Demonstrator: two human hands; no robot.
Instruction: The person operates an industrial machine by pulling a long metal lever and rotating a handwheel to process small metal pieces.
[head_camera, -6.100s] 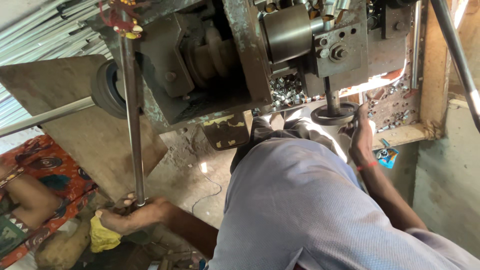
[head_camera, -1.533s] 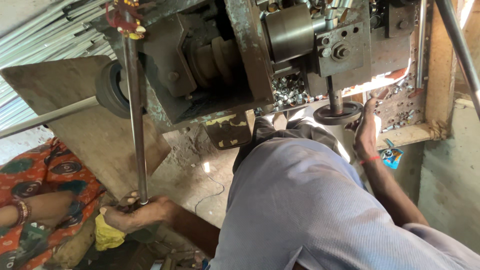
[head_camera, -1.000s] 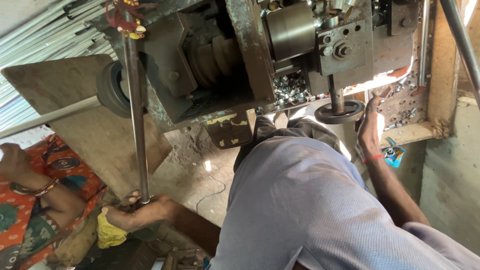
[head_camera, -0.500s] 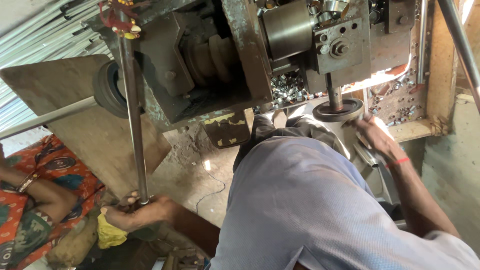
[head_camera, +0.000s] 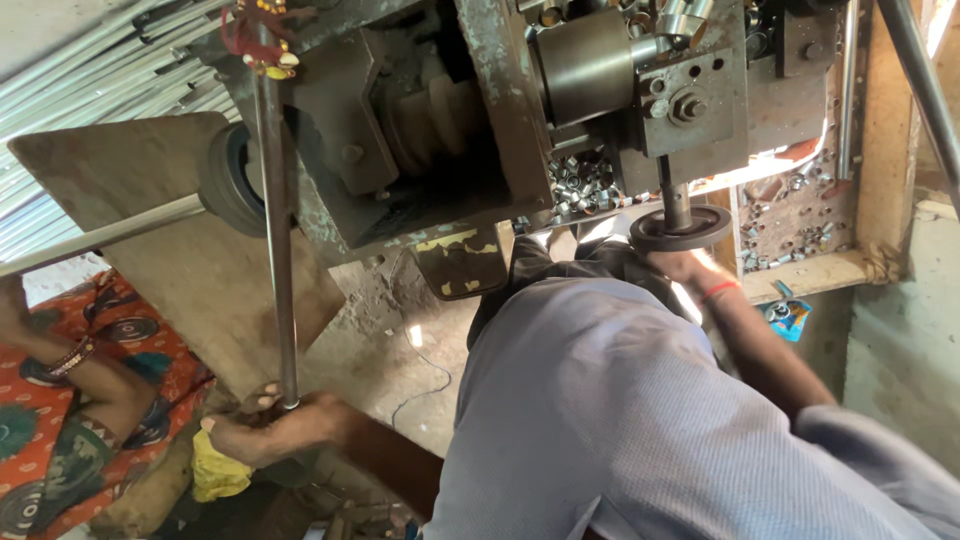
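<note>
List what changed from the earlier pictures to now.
The right hand slid from the round handwheel's right rim to just beneath it. The other person's arm at left kept shifting. The left hand stays gripped on the long lever; the machine is unchanged.

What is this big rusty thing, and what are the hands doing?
The camera sits on a person's head and looks down over their grey shirt. In front is a heavy metal machine. The left hand grips the lower end of a long steel rod. The right hand is at a round black wheel under the machine; its fingers are mostly hidden. Small shiny metal rings lie piled in the machine. Another person in orange patterned cloth is at the left.
</note>
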